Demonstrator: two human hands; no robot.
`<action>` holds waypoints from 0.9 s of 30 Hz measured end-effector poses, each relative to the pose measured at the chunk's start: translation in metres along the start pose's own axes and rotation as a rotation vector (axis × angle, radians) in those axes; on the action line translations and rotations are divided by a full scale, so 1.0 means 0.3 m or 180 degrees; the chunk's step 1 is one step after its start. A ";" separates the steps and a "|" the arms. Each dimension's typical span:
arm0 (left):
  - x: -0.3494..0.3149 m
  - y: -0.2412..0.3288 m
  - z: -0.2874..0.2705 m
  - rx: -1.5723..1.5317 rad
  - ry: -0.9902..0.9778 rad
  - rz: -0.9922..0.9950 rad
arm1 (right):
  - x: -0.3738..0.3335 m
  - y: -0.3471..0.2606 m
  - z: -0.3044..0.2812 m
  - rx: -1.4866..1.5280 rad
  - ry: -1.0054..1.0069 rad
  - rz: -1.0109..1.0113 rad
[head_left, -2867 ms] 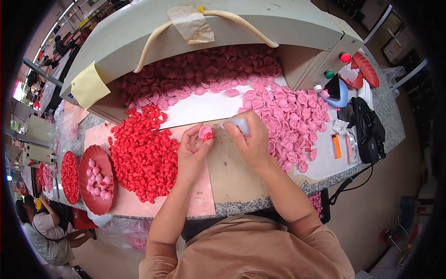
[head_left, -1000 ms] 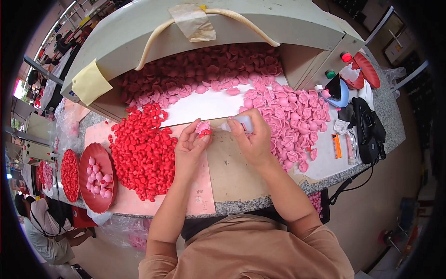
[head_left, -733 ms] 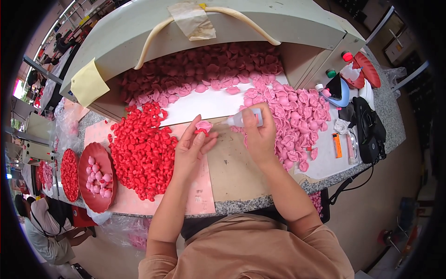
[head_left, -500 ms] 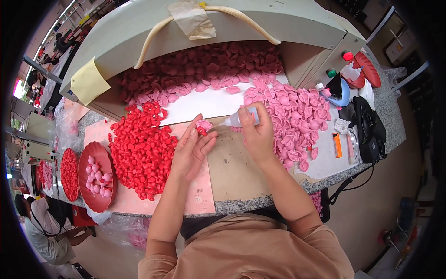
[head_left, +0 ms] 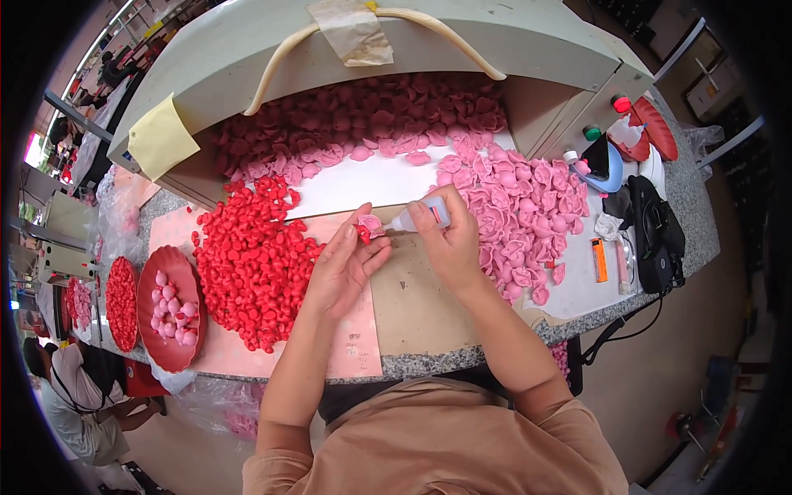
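Between the fingertips of my left hand (head_left: 340,274) is a small pink petal-shaped cup (head_left: 370,222), its hollow side turned toward the right. A small red piece (head_left: 363,234) sits against it in the same fingers. My right hand (head_left: 452,247) is wrapped round a small translucent squeeze bottle (head_left: 434,213) with a tapered nozzle. The bottle lies tilted, and its tip reaches to the cup's right edge; whether it touches I cannot tell. Red bean-like pieces (head_left: 256,264) are heaped beside my left hand. Pink petal-like cups (head_left: 528,206) are piled beside my right.
A grey metal housing (head_left: 462,49) arches over more pink pieces at the back. Left stands a red scalloped dish (head_left: 176,351) of pink balls, beside another dish of red pieces (head_left: 122,305). An orange packet (head_left: 599,260) and a black bag (head_left: 656,231) lie right. A person (head_left: 78,404) is far left.
The pink cup has turned in my left fingers, showing more of its hollow. My right hand and the bottle have shifted slightly left, bringing the nozzle closer to the cup. The view has moved slightly.
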State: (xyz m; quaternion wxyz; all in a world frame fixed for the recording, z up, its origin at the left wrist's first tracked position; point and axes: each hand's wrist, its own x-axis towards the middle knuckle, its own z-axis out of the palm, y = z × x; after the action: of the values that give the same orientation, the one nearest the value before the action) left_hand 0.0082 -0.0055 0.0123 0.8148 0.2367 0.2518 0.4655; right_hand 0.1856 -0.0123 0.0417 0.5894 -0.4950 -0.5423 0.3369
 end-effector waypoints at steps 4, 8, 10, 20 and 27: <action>0.000 -0.002 0.008 -0.0042 0.0050 0.0031 | 0.001 0.009 0.000 -0.0101 -0.0004 -0.0121; -0.002 -0.001 0.006 0.0051 0.0015 -0.0005 | 0.001 0.007 0.003 -0.0102 -0.0012 -0.0113; -0.003 0.000 0.009 0.0040 0.0027 -0.0008 | 0.000 0.003 0.006 -0.0034 -0.0006 -0.0074; -0.002 0.000 0.008 0.0057 0.0031 -0.0012 | 0.002 0.005 0.011 -0.0085 -0.0009 -0.0074; 0.002 0.000 0.004 -0.0056 -0.0004 -0.0037 | 0.016 0.002 -0.015 0.0641 0.0166 0.0395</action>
State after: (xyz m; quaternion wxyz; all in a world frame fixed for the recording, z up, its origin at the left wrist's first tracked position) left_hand 0.0091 -0.0051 0.0131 0.8196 0.2283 0.2486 0.4629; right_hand 0.1910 -0.0085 0.0430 0.6280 -0.4744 -0.4586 0.4125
